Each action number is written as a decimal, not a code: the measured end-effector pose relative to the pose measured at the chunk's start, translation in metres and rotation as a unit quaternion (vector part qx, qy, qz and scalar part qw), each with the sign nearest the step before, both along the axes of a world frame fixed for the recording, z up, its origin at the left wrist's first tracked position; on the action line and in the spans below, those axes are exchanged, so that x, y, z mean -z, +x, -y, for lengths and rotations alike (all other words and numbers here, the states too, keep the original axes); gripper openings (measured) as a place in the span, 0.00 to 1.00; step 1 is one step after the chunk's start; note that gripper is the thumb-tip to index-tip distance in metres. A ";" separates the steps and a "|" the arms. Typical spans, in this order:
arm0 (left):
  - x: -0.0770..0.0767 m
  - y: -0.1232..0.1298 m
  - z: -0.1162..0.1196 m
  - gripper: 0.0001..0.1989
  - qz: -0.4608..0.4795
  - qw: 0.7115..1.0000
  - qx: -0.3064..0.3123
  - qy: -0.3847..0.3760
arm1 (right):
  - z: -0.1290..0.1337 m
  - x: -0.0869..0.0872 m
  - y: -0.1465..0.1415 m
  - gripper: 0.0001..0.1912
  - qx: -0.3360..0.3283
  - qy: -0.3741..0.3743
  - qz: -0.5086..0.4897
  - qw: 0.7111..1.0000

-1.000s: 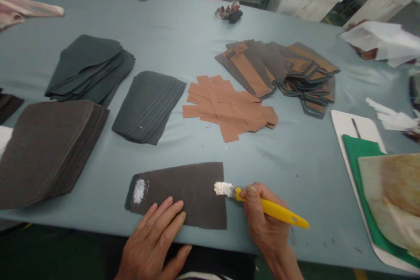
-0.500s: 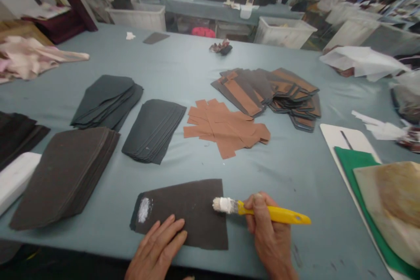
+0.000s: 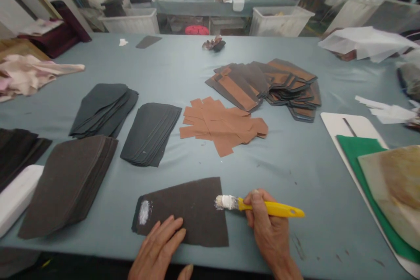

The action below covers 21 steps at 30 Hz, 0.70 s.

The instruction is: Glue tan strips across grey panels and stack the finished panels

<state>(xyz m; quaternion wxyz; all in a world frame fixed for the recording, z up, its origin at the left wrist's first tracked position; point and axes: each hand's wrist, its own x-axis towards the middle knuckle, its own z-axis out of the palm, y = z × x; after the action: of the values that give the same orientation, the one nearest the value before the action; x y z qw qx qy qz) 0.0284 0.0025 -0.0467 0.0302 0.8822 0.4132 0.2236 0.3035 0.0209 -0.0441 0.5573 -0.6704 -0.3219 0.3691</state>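
Note:
A dark brown tapered piece [image 3: 193, 223] lies flat near the table's front edge, with a darker layer showing at its left end. White paste [image 3: 144, 212] is smeared near that end. My left hand [image 3: 160, 245] rests on the piece's lower edge, fingers spread, holding nothing. My right hand [image 3: 267, 227] grips the yellow handle of a brush [image 3: 285, 210]. The brush's white-coated bristles are at the right edge of the brown piece.
Brown [image 3: 68, 179] and dark green stacks [image 3: 151, 133] stand left. Orange-brown strips [image 3: 219, 124] lie mid-table, behind them strip-covered pieces [image 3: 265, 83]. A white board [image 3: 331, 122] with green cloth [image 3: 357, 144] is at right. Bins [image 3: 280, 22] stand beyond the table [image 3: 173, 63].
The view has shifted slightly. The brush bristles sit slightly farther right against the brown piece's edge. My left hand stays on the piece, with its thumb now more visible.

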 end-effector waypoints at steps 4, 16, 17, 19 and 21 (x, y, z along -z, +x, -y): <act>-0.002 0.000 0.000 0.22 -0.009 1.000 0.007 0.006 | 0.007 0.006 -0.002 0.27 -0.025 -0.015 -0.004 1.000; -0.009 0.009 -0.002 0.17 0.030 1.000 -0.005 0.000 | 0.009 -0.007 -0.002 0.27 -0.040 -0.018 0.022 0.999; -0.010 0.010 -0.002 0.17 0.034 0.999 -0.005 -0.003 | 0.007 -0.009 -0.002 0.26 -0.035 -0.012 0.024 0.999; -0.011 0.010 -0.001 0.18 0.042 0.999 -0.007 -0.020 | 0.004 -0.013 0.001 0.26 -0.016 0.006 0.026 1.000; -0.013 0.010 0.001 0.19 0.054 0.997 -0.014 -0.044 | 0.000 -0.017 0.007 0.26 0.014 0.027 0.022 0.999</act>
<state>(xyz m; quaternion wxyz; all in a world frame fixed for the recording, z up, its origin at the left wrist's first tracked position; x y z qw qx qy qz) 0.0383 0.0014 -0.0336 0.0883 0.8608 0.4326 0.2531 0.3103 0.0210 -0.0269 0.5735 -0.6673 -0.3344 0.3376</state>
